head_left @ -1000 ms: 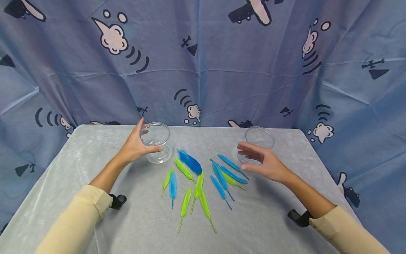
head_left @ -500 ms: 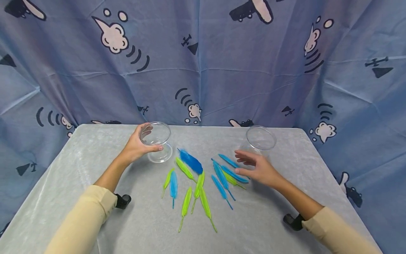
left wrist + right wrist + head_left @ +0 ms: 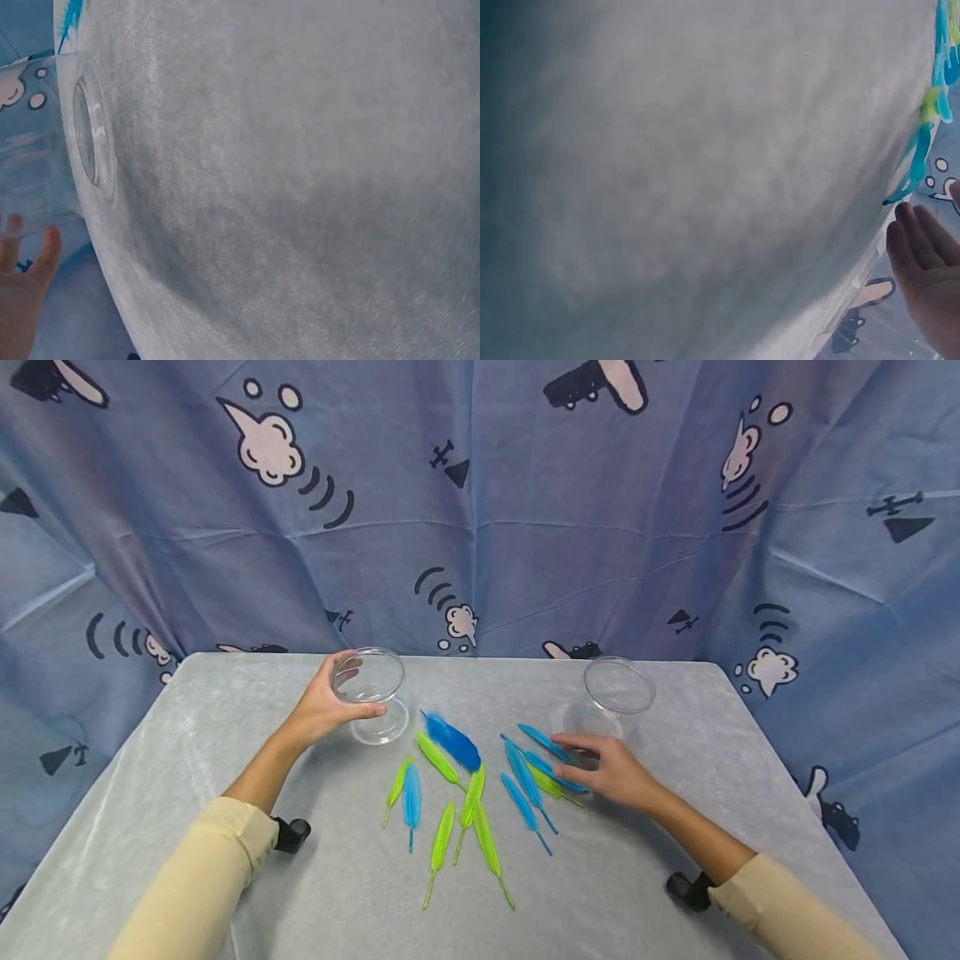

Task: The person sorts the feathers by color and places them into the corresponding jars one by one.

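My left hand [image 3: 324, 703] holds a clear plastic cup [image 3: 381, 727] at the back left, thumb in front and fingers round the far side. In the left wrist view the cup's see-through wall [image 3: 34, 172] shows beside the fingertips. My right hand [image 3: 615, 772] is low over the right-hand feathers, palm turned inward, with a gap between thumb and fingers. Its fingertips overlap the ends of a blue feather [image 3: 542, 742] and another blue feather [image 3: 551, 768]. A green feather [image 3: 542, 782] lies partly under these. In the right wrist view, fingers [image 3: 922, 236] extend close to a blue quill.
A second clear cup [image 3: 621, 687] stands behind my right hand. Between the hands lie several green feathers, one fluffy dark blue feather [image 3: 452, 741] and a light blue feather [image 3: 412, 797]. A patterned blue curtain [image 3: 525, 527] hangs behind the grey table [image 3: 337, 877].
My right hand has come away from beside the right cup, moving toward me and down to the blue feathers. The left hand's fingers have settled round its cup, which stays in place.
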`<state>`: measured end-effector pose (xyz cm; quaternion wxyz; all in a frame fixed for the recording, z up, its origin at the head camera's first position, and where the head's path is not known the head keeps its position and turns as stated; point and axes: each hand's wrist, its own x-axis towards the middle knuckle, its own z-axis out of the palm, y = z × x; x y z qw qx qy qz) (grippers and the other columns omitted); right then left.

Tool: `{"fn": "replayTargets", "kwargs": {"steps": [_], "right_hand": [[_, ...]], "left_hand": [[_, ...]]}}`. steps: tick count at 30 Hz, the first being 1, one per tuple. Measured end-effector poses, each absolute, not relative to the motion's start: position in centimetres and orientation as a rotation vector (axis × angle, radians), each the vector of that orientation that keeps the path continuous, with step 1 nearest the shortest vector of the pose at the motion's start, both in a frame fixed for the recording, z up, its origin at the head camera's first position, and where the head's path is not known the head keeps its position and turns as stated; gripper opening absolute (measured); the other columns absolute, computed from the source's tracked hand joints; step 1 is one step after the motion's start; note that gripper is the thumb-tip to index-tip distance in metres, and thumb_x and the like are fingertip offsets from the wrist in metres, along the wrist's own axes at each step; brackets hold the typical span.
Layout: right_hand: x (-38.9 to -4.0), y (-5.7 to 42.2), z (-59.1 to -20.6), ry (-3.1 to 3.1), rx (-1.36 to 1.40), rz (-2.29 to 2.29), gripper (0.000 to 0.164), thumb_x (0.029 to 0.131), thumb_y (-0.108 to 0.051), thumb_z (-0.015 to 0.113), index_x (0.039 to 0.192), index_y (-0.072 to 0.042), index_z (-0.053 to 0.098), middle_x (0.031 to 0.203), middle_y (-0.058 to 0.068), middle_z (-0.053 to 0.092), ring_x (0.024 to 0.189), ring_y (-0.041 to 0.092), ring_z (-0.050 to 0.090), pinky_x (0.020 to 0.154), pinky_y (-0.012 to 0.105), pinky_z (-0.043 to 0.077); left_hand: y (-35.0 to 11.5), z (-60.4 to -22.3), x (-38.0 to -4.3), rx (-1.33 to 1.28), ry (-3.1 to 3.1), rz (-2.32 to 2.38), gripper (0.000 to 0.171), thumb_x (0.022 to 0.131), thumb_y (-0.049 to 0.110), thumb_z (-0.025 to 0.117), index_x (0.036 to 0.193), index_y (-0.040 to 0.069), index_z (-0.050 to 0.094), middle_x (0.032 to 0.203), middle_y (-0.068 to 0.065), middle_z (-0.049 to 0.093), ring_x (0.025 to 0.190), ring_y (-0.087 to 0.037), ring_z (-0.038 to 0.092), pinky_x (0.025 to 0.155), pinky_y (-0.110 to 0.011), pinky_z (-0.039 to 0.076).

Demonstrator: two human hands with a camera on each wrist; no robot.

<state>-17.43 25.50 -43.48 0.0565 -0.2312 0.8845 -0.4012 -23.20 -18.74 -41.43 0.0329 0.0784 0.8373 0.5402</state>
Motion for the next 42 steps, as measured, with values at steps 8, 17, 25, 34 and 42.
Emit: {"fn": "replayTargets", "kwargs": {"steps": [8, 17, 25, 34, 42], "right_hand": [[-17.5, 25.5, -44.0, 2.712, -0.709, -1.159, 0.047, 0.090, -0.020, 0.076, 0.130, 0.000, 0.064, 0.131, 0.017, 0.063, 0.120, 0.035, 0.060, 0.092, 0.052, 0.052], [-17.7, 24.8, -44.2, 2.833, -0.712, -1.040, 0.046, 0.088, -0.007, 0.075, 0.131, 0.003, 0.062, 0.120, 0.015, 0.068, 0.103, 0.028, 0.066, 0.084, 0.044, 0.055], [-17.7, 24.4, -44.2, 2.930, -0.737, -0.911, 0.046, 0.084, 0.005, 0.075, 0.128, 0.004, 0.063, 0.114, 0.015, 0.069, 0.097, 0.026, 0.068, 0.080, 0.042, 0.057], [-17.8, 24.1, -44.1, 2.983, -0.736, -0.833, 0.044, 0.082, 0.007, 0.075, 0.124, 0.003, 0.065, 0.107, 0.014, 0.069, 0.091, 0.025, 0.067, 0.077, 0.041, 0.057], [-18.0, 23.9, -44.2, 2.994, -0.730, -0.814, 0.036, 0.081, 0.007, 0.075, 0.116, 0.003, 0.069, 0.102, 0.013, 0.070, 0.087, 0.022, 0.067, 0.075, 0.040, 0.056]], "left_hand": [[-18.4, -40.3, -22.6, 0.247, 2.533, 1.674, 0.107, 0.079, 0.021, 0.087, 0.156, 0.005, 0.015, 0.158, -0.020, 0.028, 0.147, -0.035, 0.026, 0.114, -0.055, 0.029], [-18.9, -40.9, -23.0, 0.249, 2.543, 1.672, 0.106, 0.079, 0.022, 0.087, 0.156, 0.007, 0.016, 0.158, -0.018, 0.029, 0.147, -0.034, 0.026, 0.115, -0.055, 0.028], [-19.0, -41.4, -23.3, 0.263, 2.557, 1.671, 0.107, 0.077, 0.027, 0.088, 0.155, 0.007, 0.018, 0.157, -0.017, 0.031, 0.146, -0.034, 0.027, 0.114, -0.055, 0.030], [-19.0, -41.4, -23.4, 0.229, 2.539, 1.656, 0.107, 0.078, 0.023, 0.087, 0.157, 0.009, 0.015, 0.159, -0.017, 0.028, 0.148, -0.033, 0.025, 0.115, -0.055, 0.028], [-19.0, -41.4, -23.5, 0.225, 2.519, 1.674, 0.107, 0.079, 0.020, 0.087, 0.157, 0.011, 0.015, 0.159, -0.017, 0.028, 0.148, -0.033, 0.025, 0.115, -0.054, 0.028]]}}
